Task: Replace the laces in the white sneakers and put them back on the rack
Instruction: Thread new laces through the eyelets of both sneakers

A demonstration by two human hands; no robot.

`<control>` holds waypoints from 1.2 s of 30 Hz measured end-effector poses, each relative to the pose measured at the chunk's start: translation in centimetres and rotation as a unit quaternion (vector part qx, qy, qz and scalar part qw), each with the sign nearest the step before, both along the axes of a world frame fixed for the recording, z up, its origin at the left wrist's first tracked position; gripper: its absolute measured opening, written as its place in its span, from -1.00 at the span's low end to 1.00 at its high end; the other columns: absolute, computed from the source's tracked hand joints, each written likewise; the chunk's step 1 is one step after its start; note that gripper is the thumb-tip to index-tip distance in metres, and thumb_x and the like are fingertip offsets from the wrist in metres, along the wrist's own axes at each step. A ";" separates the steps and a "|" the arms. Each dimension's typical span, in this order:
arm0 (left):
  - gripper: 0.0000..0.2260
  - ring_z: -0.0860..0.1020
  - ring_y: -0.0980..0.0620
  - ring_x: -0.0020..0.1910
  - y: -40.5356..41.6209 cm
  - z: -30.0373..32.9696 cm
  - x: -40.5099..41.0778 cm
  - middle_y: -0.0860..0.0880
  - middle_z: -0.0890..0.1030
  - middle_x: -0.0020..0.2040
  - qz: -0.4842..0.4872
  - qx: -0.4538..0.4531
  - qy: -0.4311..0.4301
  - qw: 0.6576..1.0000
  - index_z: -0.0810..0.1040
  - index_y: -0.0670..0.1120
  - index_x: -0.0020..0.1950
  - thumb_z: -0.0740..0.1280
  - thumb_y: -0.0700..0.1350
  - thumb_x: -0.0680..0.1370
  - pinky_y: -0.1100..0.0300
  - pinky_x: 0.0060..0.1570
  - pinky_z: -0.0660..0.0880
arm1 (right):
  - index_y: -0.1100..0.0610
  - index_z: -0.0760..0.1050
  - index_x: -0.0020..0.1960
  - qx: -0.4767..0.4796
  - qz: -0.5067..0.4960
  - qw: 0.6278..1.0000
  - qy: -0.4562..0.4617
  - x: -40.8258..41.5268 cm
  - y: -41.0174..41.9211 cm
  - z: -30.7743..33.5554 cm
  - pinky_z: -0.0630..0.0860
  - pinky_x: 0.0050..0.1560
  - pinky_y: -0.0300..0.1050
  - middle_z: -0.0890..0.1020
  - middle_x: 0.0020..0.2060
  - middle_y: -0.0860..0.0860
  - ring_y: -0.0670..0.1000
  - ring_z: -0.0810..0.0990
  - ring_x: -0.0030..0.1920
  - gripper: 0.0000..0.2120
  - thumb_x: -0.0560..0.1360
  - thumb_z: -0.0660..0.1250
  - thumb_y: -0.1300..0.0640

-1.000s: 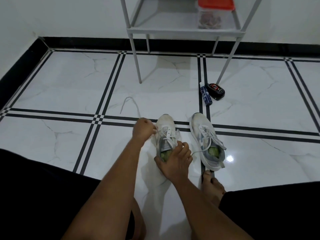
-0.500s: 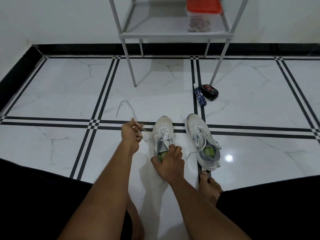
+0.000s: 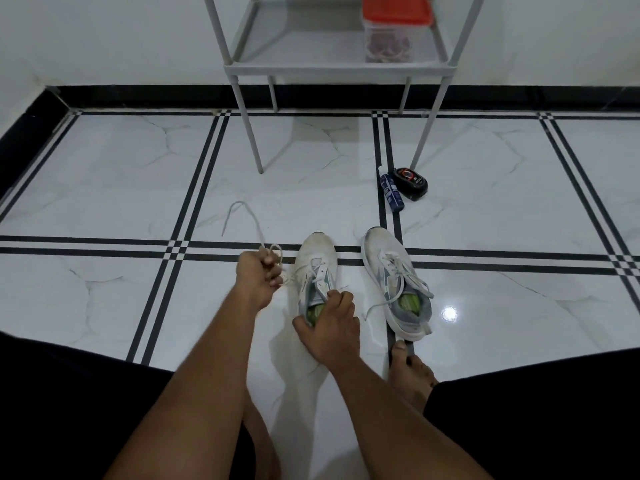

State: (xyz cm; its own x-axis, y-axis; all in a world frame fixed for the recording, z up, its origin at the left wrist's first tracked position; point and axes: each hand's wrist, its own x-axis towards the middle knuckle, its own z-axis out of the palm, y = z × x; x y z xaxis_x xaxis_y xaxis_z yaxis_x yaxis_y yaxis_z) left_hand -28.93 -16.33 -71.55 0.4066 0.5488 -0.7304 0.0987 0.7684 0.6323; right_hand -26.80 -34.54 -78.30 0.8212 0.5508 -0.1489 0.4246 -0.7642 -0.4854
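Note:
Two white sneakers stand side by side on the tiled floor, toes pointing away. My right hand grips the heel and tongue of the left sneaker. My left hand pinches its white lace, which runs out of the eyelets to the left and loops away over the floor. The right sneaker stands untouched, its laces threaded and its loose ends trailing beside it. The grey metal rack stands against the far wall.
A clear box with a red lid sits on the rack's lower shelf. A blue tube and a black shoe-polish container lie by the rack's right front leg. My bare foot rests behind the right sneaker.
My left hand has pulled the lace out leftward, away from the left sneaker, and my right hand has curled tighter over the shoe's opening. The camera has tilted slightly.

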 end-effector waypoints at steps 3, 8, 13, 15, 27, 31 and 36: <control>-0.66 0.47 0.06 -0.40 -0.1 -0.6 -0.3 0.04 0.54 -0.32 -0.233 0.223 0.224 0.919 0.54 -0.02 -0.21 0.39 0.20 0.60 0.22 -0.40 0.40 | 0.10 0.36 0.29 0.002 0.005 1.000 0.002 0.1 -0.2 0.1 0.56 0.04 0.08 0.36 0.11 0.01 0.11 0.48 0.11 -0.30 0.40 0.27 -0.40; -0.84 0.65 -0.11 -0.05 -3.6 -3.5 -0.4 -0.09 0.71 -0.11 -0.296 0.301 0.232 0.877 0.74 -0.16 -0.05 0.44 -0.08 0.56 0.08 -0.09 0.57 | 0.09 0.36 0.25 0.004 0.020 1.000 0.009 0.3 -0.3 -0.2 0.55 0.05 0.05 0.37 0.12 0.02 0.10 0.48 0.12 -0.31 0.41 0.26 -0.45; -0.81 0.53 -0.06 -0.17 -2.4 -1.5 -0.5 -0.08 0.58 -0.16 -0.234 0.251 0.212 0.915 0.72 -0.19 -0.01 0.47 -0.06 0.56 0.13 -0.22 0.42 | 0.10 0.37 0.21 -0.006 0.016 1.000 0.018 0.5 0.2 0.0 0.51 0.04 0.07 0.36 0.12 0.02 0.12 0.48 0.14 -0.33 0.40 0.29 -0.42; -0.74 0.55 -0.10 0.00 -2.7 -1.8 -1.0 -0.02 0.49 0.03 -0.279 0.361 0.274 0.847 0.61 -0.10 0.13 0.39 0.08 0.62 0.06 0.06 0.53 | 0.10 0.36 0.20 -0.008 0.009 0.999 0.031 0.9 0.4 0.1 0.51 0.05 0.08 0.36 0.12 0.02 0.12 0.47 0.14 -0.31 0.38 0.31 -0.45; -0.80 0.59 -0.19 0.08 -2.5 -2.7 -1.8 -0.20 0.65 0.11 -0.369 0.435 0.342 0.747 0.54 -0.20 0.00 0.17 -0.14 0.66 0.12 0.00 0.43 | 0.11 0.51 0.08 -0.014 0.027 0.998 -0.055 3.0 0.1 0.7 0.44 -0.12 0.05 0.50 0.00 0.06 0.14 0.54 -0.03 -0.63 0.57 0.15 -0.16; -0.71 0.64 -0.10 0.02 -3.0 -2.0 -1.2 -0.08 0.71 -0.05 -0.327 0.471 0.236 0.784 0.54 -0.11 0.28 0.26 -0.30 0.58 0.08 0.04 0.55 | 0.07 0.56 0.07 0.010 0.036 0.998 -0.054 3.9 -0.3 0.3 0.52 -0.13 0.05 0.58 -0.05 0.03 0.15 0.61 -0.08 -0.80 0.62 0.25 -0.02; -0.93 0.67 0.05 -0.12 -4.2 -2.2 0.1 0.06 0.72 -0.15 -0.302 0.538 0.205 0.760 0.64 -0.03 0.03 0.41 -0.16 0.57 0.10 0.00 0.59 | 0.04 0.67 0.06 0.113 -0.042 0.988 0.097 5.6 -0.6 0.0 0.53 0.01 -0.04 0.62 0.01 -0.06 0.01 0.61 -0.01 -0.80 0.67 0.32 -0.03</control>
